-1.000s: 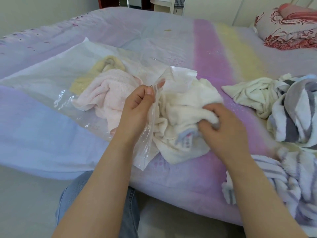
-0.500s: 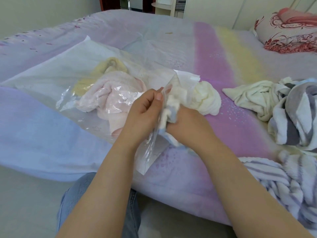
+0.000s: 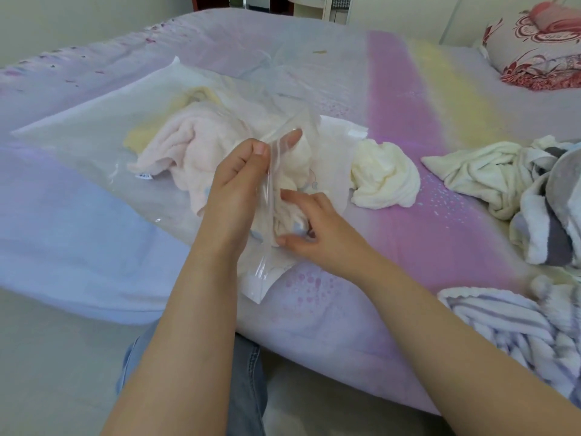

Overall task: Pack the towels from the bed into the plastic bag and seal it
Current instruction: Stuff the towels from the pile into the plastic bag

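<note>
A clear plastic bag (image 3: 94,121) lies flat on the bed with a pink towel (image 3: 195,143) and a yellow towel (image 3: 201,96) inside. My left hand (image 3: 239,184) pinches the bag's upper mouth edge and holds it up. My right hand (image 3: 317,228) is at the mouth, its fingers spread and pressing a white towel (image 3: 292,184) inward. Part of that white towel (image 3: 383,171) still bulges outside the mouth on the bed.
More towels lie on the bed to the right: a cream one (image 3: 490,171), a grey-and-white striped one (image 3: 553,215) and a lavender-striped one (image 3: 515,335) near the front edge. A red-patterned pillow (image 3: 540,51) sits at the far right. My denim-clad leg (image 3: 248,388) is below the bed edge.
My right hand has shoved the white towel leftward into the bag's mouth and loosened its grip. My left hand kept the mouth edge lifted.
</note>
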`<state>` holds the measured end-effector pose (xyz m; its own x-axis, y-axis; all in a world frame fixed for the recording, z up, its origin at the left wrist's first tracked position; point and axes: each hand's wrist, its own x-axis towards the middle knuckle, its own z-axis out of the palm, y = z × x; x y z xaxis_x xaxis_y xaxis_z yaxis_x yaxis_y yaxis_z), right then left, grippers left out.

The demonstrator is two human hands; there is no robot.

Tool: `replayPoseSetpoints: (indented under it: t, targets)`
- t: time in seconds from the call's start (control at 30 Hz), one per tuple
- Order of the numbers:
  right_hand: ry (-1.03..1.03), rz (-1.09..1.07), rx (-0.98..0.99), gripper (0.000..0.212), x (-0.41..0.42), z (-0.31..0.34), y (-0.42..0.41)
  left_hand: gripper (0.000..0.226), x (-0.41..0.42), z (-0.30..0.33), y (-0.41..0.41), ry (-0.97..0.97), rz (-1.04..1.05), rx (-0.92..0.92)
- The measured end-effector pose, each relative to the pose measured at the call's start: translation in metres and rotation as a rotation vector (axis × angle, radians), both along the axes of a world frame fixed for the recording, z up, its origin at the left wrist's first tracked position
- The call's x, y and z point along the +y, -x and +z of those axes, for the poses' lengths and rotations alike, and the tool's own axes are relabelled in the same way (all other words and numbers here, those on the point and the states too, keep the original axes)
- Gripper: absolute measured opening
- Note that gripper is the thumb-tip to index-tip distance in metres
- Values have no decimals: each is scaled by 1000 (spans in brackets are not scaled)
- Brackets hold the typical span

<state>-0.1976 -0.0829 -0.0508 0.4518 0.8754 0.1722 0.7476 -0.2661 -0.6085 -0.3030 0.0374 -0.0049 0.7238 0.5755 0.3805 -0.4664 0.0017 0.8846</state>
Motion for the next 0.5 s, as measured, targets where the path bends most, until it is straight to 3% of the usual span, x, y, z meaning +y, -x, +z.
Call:
replayPoseSetpoints:
  t: [0.13,0.2,0.3,0.4,0.5]
  targets:
    - [177,115,-272,37,53,6,-5,23,-9,0,-8,12,-26,32]
    - [212,129,-363,36,79,18,0,21,-13,0,-11,32,-67,25]
    - [128,-34,137,37,104,25,12,22,-5,-1,-7,92,-87,-13]
    - [79,125,-62,24,77,4,5,32,10,-4,-2,141,-57,-91]
    - [-249,-202,-4,25,28,-3,-18,33,11,-5,-4,123,-94,-145]
